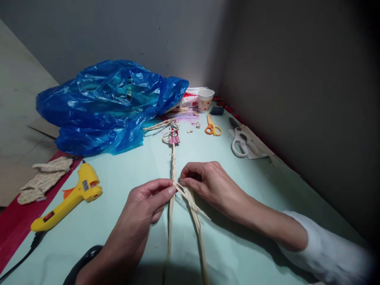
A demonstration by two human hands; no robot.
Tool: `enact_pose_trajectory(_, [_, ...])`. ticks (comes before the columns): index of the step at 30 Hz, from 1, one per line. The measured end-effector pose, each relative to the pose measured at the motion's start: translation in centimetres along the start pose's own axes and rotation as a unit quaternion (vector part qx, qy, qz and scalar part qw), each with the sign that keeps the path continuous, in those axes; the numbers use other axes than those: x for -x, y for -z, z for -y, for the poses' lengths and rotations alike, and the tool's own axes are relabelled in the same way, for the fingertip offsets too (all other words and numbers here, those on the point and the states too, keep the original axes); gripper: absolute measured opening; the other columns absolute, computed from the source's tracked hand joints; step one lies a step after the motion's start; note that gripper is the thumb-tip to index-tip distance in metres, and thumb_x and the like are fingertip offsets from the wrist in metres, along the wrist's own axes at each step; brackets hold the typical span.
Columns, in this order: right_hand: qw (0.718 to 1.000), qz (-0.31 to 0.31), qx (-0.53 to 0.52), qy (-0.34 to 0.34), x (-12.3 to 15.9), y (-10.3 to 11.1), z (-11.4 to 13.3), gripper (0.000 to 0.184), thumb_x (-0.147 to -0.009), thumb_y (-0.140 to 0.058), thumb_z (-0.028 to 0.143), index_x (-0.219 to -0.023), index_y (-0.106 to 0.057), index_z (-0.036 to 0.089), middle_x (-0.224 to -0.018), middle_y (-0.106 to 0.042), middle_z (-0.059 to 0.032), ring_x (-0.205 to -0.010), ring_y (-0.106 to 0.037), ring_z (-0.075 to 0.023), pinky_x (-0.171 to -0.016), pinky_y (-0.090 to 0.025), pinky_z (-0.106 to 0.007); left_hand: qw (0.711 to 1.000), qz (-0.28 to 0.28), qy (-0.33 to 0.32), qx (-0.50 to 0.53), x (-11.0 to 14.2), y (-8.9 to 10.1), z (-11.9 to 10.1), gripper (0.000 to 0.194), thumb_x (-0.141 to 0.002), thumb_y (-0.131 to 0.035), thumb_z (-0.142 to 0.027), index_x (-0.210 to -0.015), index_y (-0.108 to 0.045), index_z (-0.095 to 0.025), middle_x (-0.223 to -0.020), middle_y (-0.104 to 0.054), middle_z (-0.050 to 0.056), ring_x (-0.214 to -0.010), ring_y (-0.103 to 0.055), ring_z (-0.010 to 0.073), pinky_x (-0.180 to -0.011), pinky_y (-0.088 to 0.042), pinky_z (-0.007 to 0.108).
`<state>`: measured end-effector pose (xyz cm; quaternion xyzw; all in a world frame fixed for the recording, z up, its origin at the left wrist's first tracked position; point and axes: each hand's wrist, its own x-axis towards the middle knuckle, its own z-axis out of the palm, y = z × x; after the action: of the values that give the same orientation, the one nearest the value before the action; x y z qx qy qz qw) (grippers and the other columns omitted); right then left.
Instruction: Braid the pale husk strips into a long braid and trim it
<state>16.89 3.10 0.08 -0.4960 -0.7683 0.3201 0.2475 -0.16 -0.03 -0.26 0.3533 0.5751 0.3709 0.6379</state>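
A thin pale braid (173, 162) of straw-like strands runs down the middle of the table, its far end under a pink binder clip (174, 140). My left hand (150, 200) pinches the lower end of the braid between thumb and fingers. Just to the right, my right hand (204, 182) is closed at the fingertips on a loose strand (190, 194). Another flat strand (170, 229) hangs down from my left fingertips toward the near edge. Short frayed ends stick out to the right below my right hand.
A blue plastic bag (113, 107) lies back left. Nearer are a yellow glue gun (71, 198) with its cord and a woven straw piece (44, 178). Orange-handled scissors (212, 126), white-handled scissors (239, 142) and a paper cup (206, 100) are back right, by the wall.
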Motion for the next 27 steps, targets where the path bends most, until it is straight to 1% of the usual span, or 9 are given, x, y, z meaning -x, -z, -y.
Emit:
enact_pose_trajectory(3, [0.999, 0.015, -0.035, 0.018, 0.4, -0.2, 0.3, 0.017, -0.087, -0.053, 0.017, -0.083, -0.070, 0.018, -0.071, -0.066, 0.0026, -0.062, -0.052, -0.0082, -0.060, -0.034, -0.021, 1.000, -0.001, -0.007, -0.018, -0.1, 0.0, 0.2, 0.027, -0.072, -0.074, -0.035, -0.087, -0.067, -0.015, -0.058, -0.043, -0.006, -0.049, -0.023, 0.0036, -0.045, -0.013, 0.020])
enact_pose_trajectory(5, [0.998, 0.016, -0.048, 0.020, 0.7, -0.3, 0.5, 0.019, -0.087, -0.051, 0.016, -0.085, -0.069, 0.018, -0.074, -0.067, 0.0021, -0.065, -0.054, -0.0086, -0.061, -0.035, -0.021, 0.999, 0.002, -0.017, -0.029, -0.1, 0.0, 0.4, 0.025, -0.073, -0.072, -0.037, -0.085, -0.066, -0.015, -0.056, -0.039, -0.007, -0.048, -0.021, 0.0038, -0.044, -0.012, 0.020])
enact_pose_trajectory(10, [0.999, -0.009, -0.035, -0.021, 0.9, -0.6, 0.6, 0.013, -0.085, -0.050, 0.016, -0.089, -0.063, 0.018, -0.071, -0.064, 0.0018, -0.062, -0.051, -0.0105, -0.057, -0.032, -0.023, 0.998, 0.004, -0.033, -0.054, -0.2, 0.1, 0.7, 0.026, -0.073, -0.072, -0.037, -0.086, -0.065, -0.016, -0.055, -0.042, -0.006, -0.046, -0.024, 0.0033, -0.044, -0.014, 0.020])
enact_pose_trajectory(12, [0.999, -0.014, -0.035, -0.023, 0.9, -0.7, 0.6, 0.012, -0.083, -0.051, 0.015, -0.092, -0.059, 0.018, -0.069, -0.063, 0.0025, -0.060, -0.050, -0.0105, -0.055, -0.031, -0.023, 0.998, -0.001, -0.036, -0.056, -0.2, 0.0, 0.7, 0.026, -0.073, -0.072, -0.037, -0.086, -0.065, -0.016, -0.053, -0.041, -0.007, -0.045, -0.024, 0.0033, -0.043, -0.014, 0.020])
enact_pose_trajectory(15, [0.999, 0.000, -0.040, -0.009, 1.0, -0.5, 0.9, 0.013, -0.084, -0.051, 0.016, -0.095, -0.057, 0.018, -0.070, -0.063, 0.0023, -0.059, -0.049, -0.0105, -0.056, -0.032, -0.023, 0.998, -0.010, -0.037, -0.045, -0.1, -0.2, 0.6, 0.025, -0.072, -0.073, -0.037, -0.085, -0.064, -0.017, -0.053, -0.038, -0.008, -0.045, -0.022, 0.0035, -0.042, -0.013, 0.020])
enact_pose_trajectory(20, [0.999, 0.016, -0.039, 0.002, 1.3, -0.4, 1.4, 0.013, -0.085, -0.049, 0.014, -0.096, -0.055, 0.018, -0.077, -0.065, -0.0006, -0.065, -0.054, -0.0128, -0.060, -0.035, -0.025, 0.998, -0.016, -0.046, -0.029, 0.0, -0.4, 0.4, 0.024, -0.069, -0.074, -0.033, -0.081, -0.061, -0.017, -0.057, -0.043, -0.007, -0.045, -0.026, 0.0030, -0.041, -0.016, 0.017])
enact_pose_trajectory(24, [0.999, 0.013, -0.044, 0.015, 1.4, -0.5, 1.4, 0.013, -0.085, -0.049, 0.014, -0.096, -0.054, 0.018, -0.080, -0.065, -0.0010, -0.066, -0.055, -0.0129, -0.061, -0.036, -0.025, 0.999, -0.022, -0.031, -0.017, 0.0, -0.4, 0.4, 0.027, -0.066, -0.077, -0.032, -0.082, -0.062, -0.017, -0.059, -0.047, -0.007, -0.045, -0.031, 0.0027, -0.041, -0.020, 0.015])
enact_pose_trajectory(27, [0.998, 0.028, -0.053, 0.015, 1.4, -0.6, 1.4, 0.010, -0.085, -0.053, 0.018, -0.095, -0.052, 0.019, -0.078, -0.064, 0.0006, -0.065, -0.054, -0.0120, -0.060, -0.037, -0.024, 0.999, -0.025, -0.024, 0.001, -0.1, -0.4, 0.4, 0.028, -0.063, -0.079, -0.029, -0.081, -0.063, -0.015, -0.063, -0.055, -0.004, -0.050, -0.042, 0.0044, -0.044, -0.027, 0.015])
